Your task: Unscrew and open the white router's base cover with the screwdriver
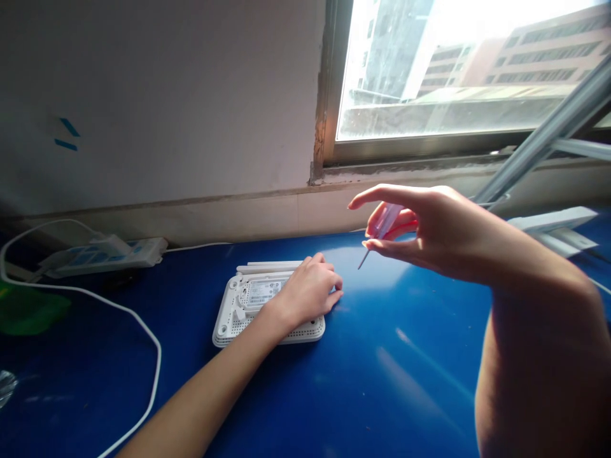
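Observation:
A white Wi-Fi router (pixel 229 323) lies upside down on the blue tabletop, its label and vented underside facing up and its antennas folded along the far edge. My left hand (pixel 312 286) rests across the router's right half, fingers curled over the right side; part of the casing is hidden beneath it. Raised above the table to the right, my right hand (pixel 420 222) holds a small screwdriver (pixel 387 219) with a see-through pinkish handle. The screwdriver's thin shaft slants down to the left, its tip apart from the router. My right index finger stretches out above the handle.
At the back left sits a power strip (pixel 147 251) with a plug in it. A white cable (pixel 155 343) loops over the left side of the blue table (pixel 382 394). Green material (pixel 31 308) lies at far left. White boxes (pixel 558 219) and a metal ladder (pixel 534 143) stand right, near the window.

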`<state>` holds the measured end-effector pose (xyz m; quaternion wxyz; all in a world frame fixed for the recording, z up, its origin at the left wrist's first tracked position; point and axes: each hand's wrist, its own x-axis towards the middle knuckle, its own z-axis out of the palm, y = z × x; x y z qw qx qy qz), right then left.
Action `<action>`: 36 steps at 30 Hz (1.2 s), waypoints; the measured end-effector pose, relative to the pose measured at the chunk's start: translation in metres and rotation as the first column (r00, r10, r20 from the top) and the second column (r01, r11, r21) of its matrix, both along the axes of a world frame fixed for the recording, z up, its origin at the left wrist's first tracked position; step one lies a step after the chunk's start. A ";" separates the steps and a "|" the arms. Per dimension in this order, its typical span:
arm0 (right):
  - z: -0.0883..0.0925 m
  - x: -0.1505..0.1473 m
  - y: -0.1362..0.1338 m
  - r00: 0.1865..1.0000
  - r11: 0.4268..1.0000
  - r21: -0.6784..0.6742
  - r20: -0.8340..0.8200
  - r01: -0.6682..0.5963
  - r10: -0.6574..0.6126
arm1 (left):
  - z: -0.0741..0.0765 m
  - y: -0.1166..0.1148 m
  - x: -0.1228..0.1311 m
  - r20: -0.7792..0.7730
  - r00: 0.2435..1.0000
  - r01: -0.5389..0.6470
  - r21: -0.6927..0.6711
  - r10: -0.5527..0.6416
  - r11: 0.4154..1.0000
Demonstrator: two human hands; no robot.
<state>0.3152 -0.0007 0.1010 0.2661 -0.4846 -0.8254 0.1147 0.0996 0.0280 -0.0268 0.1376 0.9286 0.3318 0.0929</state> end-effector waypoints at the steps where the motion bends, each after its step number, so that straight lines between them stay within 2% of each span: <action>1: -0.001 -0.001 0.000 1.000 1.000 0.002 0.004 -0.002 0.002 | 0.000 0.000 0.000 0.002 1.000 -0.001 -0.004 0.001 1.000; 11: -0.007 -0.004 0.006 0.999 1.000 -0.016 0.048 -0.022 0.022 | 0.006 0.003 -0.007 0.075 0.997 -0.025 -0.073 0.031 0.997; 14: -0.010 -0.005 0.008 0.999 0.999 -0.038 0.042 -0.033 0.034 | 0.016 0.006 -0.026 0.088 0.994 -0.052 -0.097 0.060 0.994; 18: -0.018 -0.011 0.013 0.999 0.998 -0.050 -0.016 -0.034 0.033 | 0.036 0.006 -0.064 0.017 0.995 -0.091 -0.176 0.096 0.980; 20: -0.026 -0.016 0.013 0.997 0.997 -0.072 -0.069 -0.040 0.035 | 0.046 0.003 -0.081 -0.071 0.989 -0.145 -0.294 0.130 0.945; 22: -0.038 -0.021 0.012 0.987 0.993 -0.102 -0.157 -0.053 0.036 | 0.053 -0.003 -0.092 -0.157 0.978 -0.181 -0.335 0.134 0.925; 24: -0.052 -0.026 0.009 0.964 0.986 -0.145 -0.264 -0.077 0.036 | 0.056 -0.010 -0.095 -0.254 0.959 -0.207 -0.319 0.127 0.925; 27: -0.075 -0.033 0.001 0.900 0.993 -0.104 -0.435 -0.063 0.012 | 0.055 -0.018 -0.089 -0.346 0.928 -0.232 -0.253 0.136 0.939; 30: -0.094 -0.040 -0.010 0.826 0.997 -0.056 -0.563 -0.045 0.006 | 0.051 -0.018 -0.084 -0.337 0.930 -0.224 -0.211 0.145 0.951; 32: -0.101 -0.045 -0.017 0.805 0.999 -0.017 -0.593 -0.028 0.012 | 0.048 -0.014 -0.084 -0.311 0.936 -0.230 -0.198 0.162 0.953; 36: -0.107 -0.054 -0.028 0.850 0.997 0.072 -0.525 -0.003 0.040 | 0.043 -0.005 -0.088 -0.272 0.948 -0.223 -0.202 0.164 0.954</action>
